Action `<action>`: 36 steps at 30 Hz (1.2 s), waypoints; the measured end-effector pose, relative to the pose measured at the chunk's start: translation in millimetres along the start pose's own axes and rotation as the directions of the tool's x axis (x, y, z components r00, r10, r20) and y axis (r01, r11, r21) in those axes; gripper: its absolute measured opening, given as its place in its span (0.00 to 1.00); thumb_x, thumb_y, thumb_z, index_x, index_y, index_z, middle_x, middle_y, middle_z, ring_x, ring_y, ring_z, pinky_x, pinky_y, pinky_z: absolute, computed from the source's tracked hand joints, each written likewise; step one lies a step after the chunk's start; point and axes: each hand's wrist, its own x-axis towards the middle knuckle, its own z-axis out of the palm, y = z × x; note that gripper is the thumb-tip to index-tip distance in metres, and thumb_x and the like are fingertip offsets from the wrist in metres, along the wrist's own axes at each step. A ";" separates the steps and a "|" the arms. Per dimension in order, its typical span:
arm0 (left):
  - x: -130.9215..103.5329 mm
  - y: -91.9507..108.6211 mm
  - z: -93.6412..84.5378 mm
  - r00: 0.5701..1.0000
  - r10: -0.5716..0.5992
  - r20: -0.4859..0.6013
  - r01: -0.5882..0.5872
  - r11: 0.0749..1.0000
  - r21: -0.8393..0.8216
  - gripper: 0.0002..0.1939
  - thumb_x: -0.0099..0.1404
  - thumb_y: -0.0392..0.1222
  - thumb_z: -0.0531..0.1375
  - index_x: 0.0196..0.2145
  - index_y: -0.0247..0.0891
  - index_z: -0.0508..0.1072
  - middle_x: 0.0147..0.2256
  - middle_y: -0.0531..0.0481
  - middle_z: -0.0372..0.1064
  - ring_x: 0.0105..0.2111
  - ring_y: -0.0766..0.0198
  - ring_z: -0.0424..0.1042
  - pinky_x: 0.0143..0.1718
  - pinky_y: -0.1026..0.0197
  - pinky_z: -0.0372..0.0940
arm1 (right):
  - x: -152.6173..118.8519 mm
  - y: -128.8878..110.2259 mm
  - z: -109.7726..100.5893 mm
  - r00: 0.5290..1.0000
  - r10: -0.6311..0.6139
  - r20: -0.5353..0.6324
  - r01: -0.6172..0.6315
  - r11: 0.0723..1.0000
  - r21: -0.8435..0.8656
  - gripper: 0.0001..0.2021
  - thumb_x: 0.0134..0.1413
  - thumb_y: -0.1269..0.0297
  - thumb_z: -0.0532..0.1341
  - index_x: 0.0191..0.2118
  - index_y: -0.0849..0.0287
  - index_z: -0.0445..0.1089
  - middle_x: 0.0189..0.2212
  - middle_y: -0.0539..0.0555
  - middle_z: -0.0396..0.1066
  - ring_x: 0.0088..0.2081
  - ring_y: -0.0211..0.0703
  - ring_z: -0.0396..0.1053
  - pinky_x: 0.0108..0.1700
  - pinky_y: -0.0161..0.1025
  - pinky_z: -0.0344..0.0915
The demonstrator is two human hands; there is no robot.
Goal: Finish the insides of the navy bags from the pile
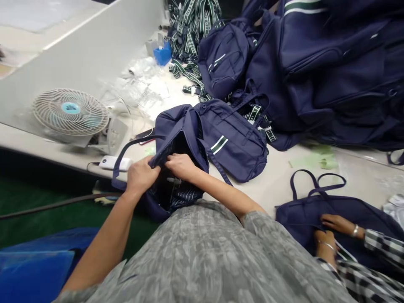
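A navy duffel bag (170,122) stands unzipped at the table edge against my body, its dark patterned lining showing. My left hand (142,174) grips the near-left rim of its opening, fingers closed over the fabric. Inside the mouth, my right hand (181,166) has its fingers curled at the lining; what they pinch, if anything, is hidden. A small pale fitting (174,181) shows within the bag below that hand. Touching its right side lies another navy bag (233,141) with a green and white stripe.
A white fan (71,111), a phone (147,135) and a white power bank (115,163) are at left. Behind lie striped straps (195,25), a blue box (163,54) and piled navy bags (315,75). At right, a co-worker's hands (334,231) work on a navy bag (296,212).
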 end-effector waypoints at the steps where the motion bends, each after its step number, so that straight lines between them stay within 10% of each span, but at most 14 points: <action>1: 0.6 -0.9 0.9 1.000 0.009 -0.001 -0.009 1.000 -0.018 0.17 0.56 0.46 0.55 0.42 0.44 0.76 0.32 0.47 0.75 0.36 0.52 0.73 0.33 0.59 0.59 | 8.9 0.0 4.6 0.999 0.002 0.053 -0.002 1.000 -0.001 0.12 0.62 0.73 0.53 0.34 0.63 0.73 0.37 0.60 0.73 0.40 0.46 0.70 0.35 0.38 0.64; 5: 3.1 -5.9 0.9 1.000 0.016 0.004 -0.015 0.998 -0.057 0.17 0.55 0.45 0.55 0.41 0.44 0.76 0.32 0.47 0.75 0.37 0.51 0.73 0.35 0.59 0.61 | 25.4 1.8 15.7 0.981 0.077 0.176 -0.085 0.996 0.041 0.11 0.60 0.75 0.53 0.37 0.64 0.75 0.39 0.61 0.75 0.39 0.48 0.73 0.36 0.39 0.66; 11: 6.1 -11.0 -1.4 0.999 -0.007 0.032 0.012 0.987 -0.158 0.18 0.54 0.45 0.57 0.42 0.45 0.76 0.36 0.50 0.76 0.40 0.54 0.73 0.38 0.60 0.63 | -12.2 34.6 15.8 0.916 0.396 -0.065 -0.346 0.862 0.371 0.16 0.64 0.72 0.51 0.53 0.62 0.70 0.51 0.58 0.71 0.52 0.41 0.69 0.54 0.34 0.62; 16: 10.4 -10.1 -0.9 1.000 0.023 0.017 -0.020 0.988 -0.154 0.17 0.55 0.45 0.57 0.42 0.47 0.77 0.36 0.50 0.76 0.40 0.53 0.74 0.39 0.59 0.63 | -58.2 37.2 42.8 0.736 0.590 0.333 -0.671 0.702 0.238 0.14 0.57 0.72 0.59 0.48 0.64 0.75 0.45 0.61 0.75 0.48 0.50 0.72 0.50 0.38 0.65; 24: 16.8 -23.6 1.1 0.999 0.027 0.027 -0.023 0.990 -0.141 0.17 0.56 0.46 0.56 0.42 0.46 0.77 0.36 0.49 0.76 0.40 0.53 0.74 0.39 0.59 0.63 | -52.0 9.5 51.7 0.777 0.542 0.321 -0.616 0.759 0.211 0.16 0.55 0.74 0.56 0.48 0.58 0.74 0.51 0.57 0.70 0.52 0.46 0.69 0.52 0.34 0.63; 36: 11.0 -44.3 4.8 0.992 0.125 -0.023 -0.127 0.962 -0.243 0.14 0.57 0.47 0.60 0.40 0.44 0.77 0.39 0.52 0.76 0.41 0.57 0.74 0.44 0.61 0.65 | -44.8 11.4 49.3 0.613 0.641 0.461 -0.728 0.685 0.016 0.13 0.53 0.79 0.58 0.42 0.69 0.76 0.40 0.69 0.75 0.45 0.56 0.73 0.45 0.40 0.67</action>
